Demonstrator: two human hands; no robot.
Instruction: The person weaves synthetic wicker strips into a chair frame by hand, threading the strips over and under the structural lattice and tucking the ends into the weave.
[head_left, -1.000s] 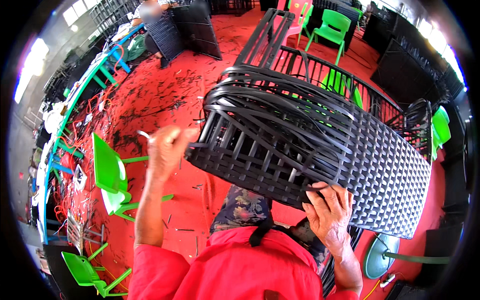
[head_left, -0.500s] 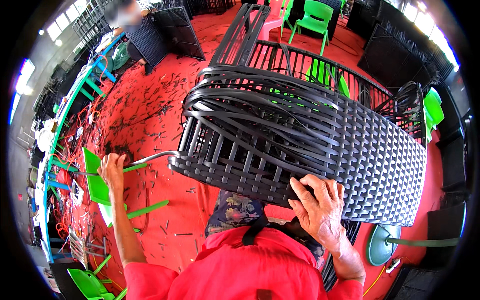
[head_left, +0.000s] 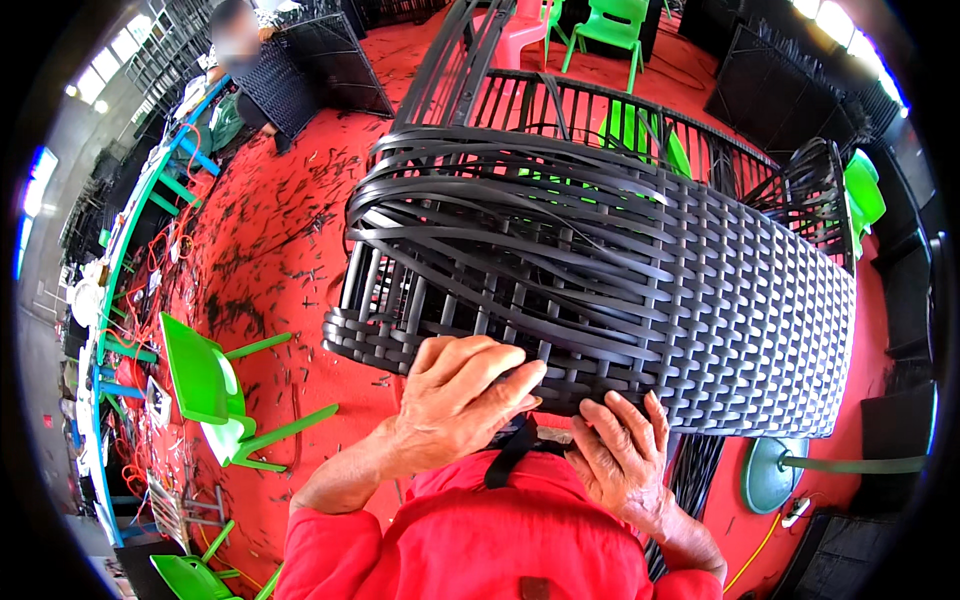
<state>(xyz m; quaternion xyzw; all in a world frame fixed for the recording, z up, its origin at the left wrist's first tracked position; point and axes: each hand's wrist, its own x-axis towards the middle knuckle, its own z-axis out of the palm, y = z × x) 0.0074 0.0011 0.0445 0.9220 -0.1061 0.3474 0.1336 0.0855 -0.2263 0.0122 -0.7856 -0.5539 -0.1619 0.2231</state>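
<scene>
A black wicker furniture piece (head_left: 740, 310) lies before me, its right part closely woven from flat plastic strips. Over its left part, bare frame bars show under a bundle of loose black strips (head_left: 480, 225). My left hand (head_left: 455, 395) is at the near edge, left of centre, with fingers bent and thumb and forefinger close together. What lies between them is hidden. Just to its right, my right hand (head_left: 620, 455) has its fingers curled onto the same near edge, its thumb mostly out of sight.
A green plastic chair (head_left: 205, 385) lies tipped on the red floor (head_left: 330, 440) at left, among strip scraps. Beyond it runs a blue-green bench (head_left: 120, 270) with orange cables. A person (head_left: 255, 90) sits far left by a woven panel. A round green stand base (head_left: 770, 475) is at right.
My left hand has come from far left, where it held a strip stretched out, to the near edge beside my right hand. That stretched strip no longer shows at left.
</scene>
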